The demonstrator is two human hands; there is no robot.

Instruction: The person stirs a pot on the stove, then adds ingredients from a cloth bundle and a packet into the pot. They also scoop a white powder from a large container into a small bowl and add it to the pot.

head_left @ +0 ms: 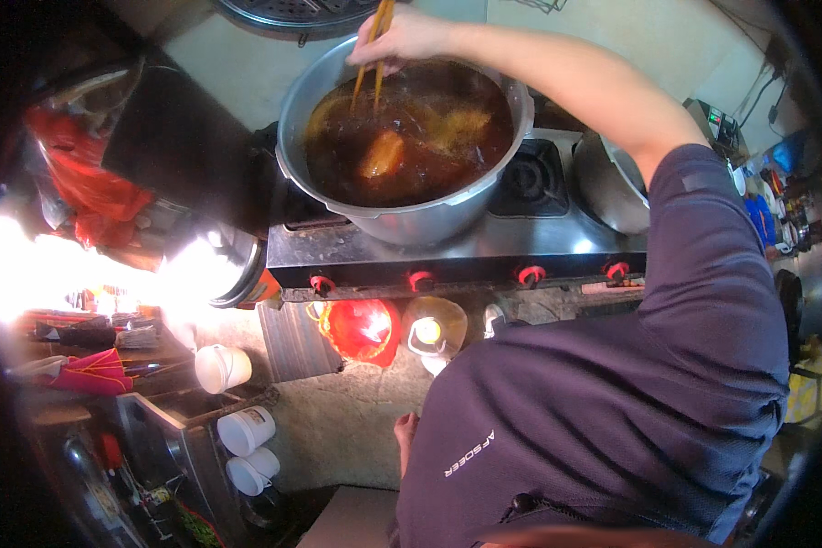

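Note:
My right hand [402, 38] is closed around a pair of long wooden chopsticks [367, 66] over the far-left part of a large metal pot [402, 224]. Their tips dip into dark brown broth [338, 178]. Just nearer than the tips, a pale, glossy chunk of food [382, 155] shows at the surface; I cannot tell its kind. Another yellowish patch [461, 128] shows farther right in the liquid. Low by my side, my left hand [405, 426] is mostly hidden by my dark shirt, so its grip does not show.
The pot stands on a metal gas stove [457, 239] with red knobs. Right of it are a bare burner [532, 178] and another metal pot [607, 187]. Below the stove lie a red basin [361, 331] and a round container [436, 324]. White buckets [245, 429] stand at left.

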